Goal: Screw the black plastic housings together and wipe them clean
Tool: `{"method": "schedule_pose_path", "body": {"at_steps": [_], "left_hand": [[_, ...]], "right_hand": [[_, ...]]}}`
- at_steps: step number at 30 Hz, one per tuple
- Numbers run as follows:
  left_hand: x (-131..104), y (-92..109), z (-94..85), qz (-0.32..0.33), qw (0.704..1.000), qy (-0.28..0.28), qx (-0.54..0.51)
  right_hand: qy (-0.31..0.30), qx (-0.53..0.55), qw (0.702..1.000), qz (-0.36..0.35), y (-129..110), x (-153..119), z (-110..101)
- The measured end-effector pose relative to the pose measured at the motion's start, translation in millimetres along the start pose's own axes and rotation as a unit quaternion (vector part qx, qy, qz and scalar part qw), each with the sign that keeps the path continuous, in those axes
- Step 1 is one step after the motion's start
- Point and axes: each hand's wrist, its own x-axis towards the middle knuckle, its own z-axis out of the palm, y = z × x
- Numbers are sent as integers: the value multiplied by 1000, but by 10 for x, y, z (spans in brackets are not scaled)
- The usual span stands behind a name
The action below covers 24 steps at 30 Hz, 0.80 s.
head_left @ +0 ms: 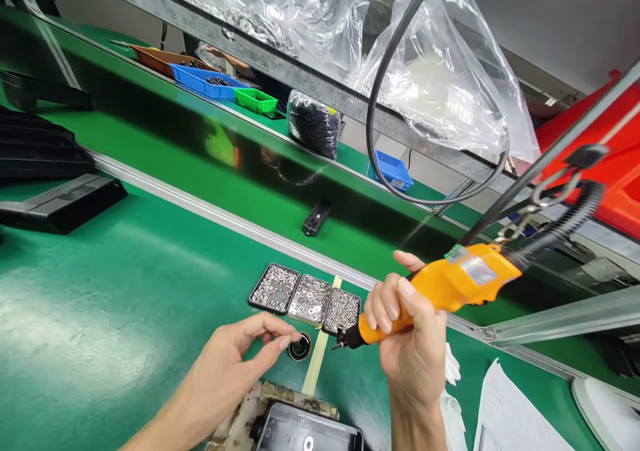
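My right hand (407,324) is wrapped round an orange electric screwdriver (450,284), its dark tip pointing down and left. My left hand (245,354) is closed in a pinch at the edge of a small round dark dish (300,348); whatever its fingertips hold is too small to make out. Behind the dish stand trays of small metal parts: one of screws (275,288), one of washers (310,299) and one of tiny fasteners (342,310). Below my hands, a black rectangular housing (310,431) with a washer-like ring inside sits in a worn fixture (300,398).
A cable (373,104) loops overhead beside the screwdriver's hanger. Paper sheets (515,411) lie at the right. Black parts (65,201) rest at the left. Plastic bags (440,71) fill the shelf above. A person's hand (227,56) shows behind the blue tray (203,81).
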Motion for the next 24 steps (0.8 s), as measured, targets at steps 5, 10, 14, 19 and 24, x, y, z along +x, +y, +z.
{"method": "schedule_pose_path", "body": {"at_steps": [5,10,14,19,24], "left_hand": [[-168,-25,151,99,993,0,-66],[-202,-48,180,192,981,17,-33],[-232,-39,175,195,980,9,-37],[-231,-18,180,201,978,8,-47],[-238,-9,190,212,976,16,-45]], "right_hand": [[-16,58,998,-31,-97,-168,175],[-52,69,996,-21,-51,-257,284],[-83,85,993,-5,-15,-308,329],[-97,81,992,12,14,-348,355],[-107,77,991,11,7,-365,365]]}}
